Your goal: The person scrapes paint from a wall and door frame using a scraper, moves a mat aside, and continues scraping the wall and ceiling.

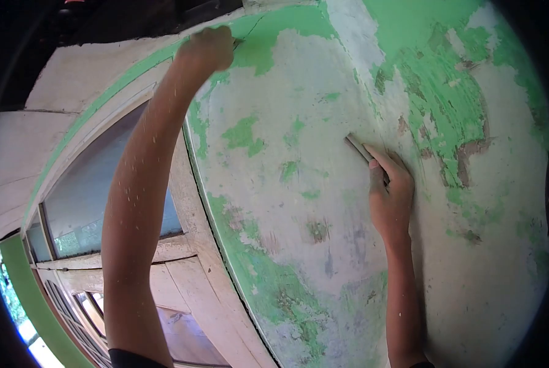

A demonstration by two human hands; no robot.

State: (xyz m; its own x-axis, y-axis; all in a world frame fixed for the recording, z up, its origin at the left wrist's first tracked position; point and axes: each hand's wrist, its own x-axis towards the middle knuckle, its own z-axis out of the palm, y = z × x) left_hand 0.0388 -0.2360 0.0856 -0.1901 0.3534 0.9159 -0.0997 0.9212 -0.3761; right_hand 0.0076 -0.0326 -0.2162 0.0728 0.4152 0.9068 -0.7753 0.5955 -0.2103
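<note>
High on the wall (299, 92), my left hand (208, 49) is closed round a small tool, of which only a thin dark tip (236, 43) shows beside the green paint. Most of that tool is hidden by the fist. My right hand (391, 184) rests near the inner corner of the wall, its fingers wrapped round a flat, narrow grey tool (359, 149) that points up and left. Patches of green paint (244, 135) remain on the whitish surface around both hands. Pale flecks dot my left forearm.
A white wooden frame with a glass pane (103, 184) and a white panelled door (188, 282) stand at the left. Above is a pale ceiling (96, 70) with a dark opening. To the right, another wall (489, 257) has peeling green paint. A green post (35, 294) is at the far left.
</note>
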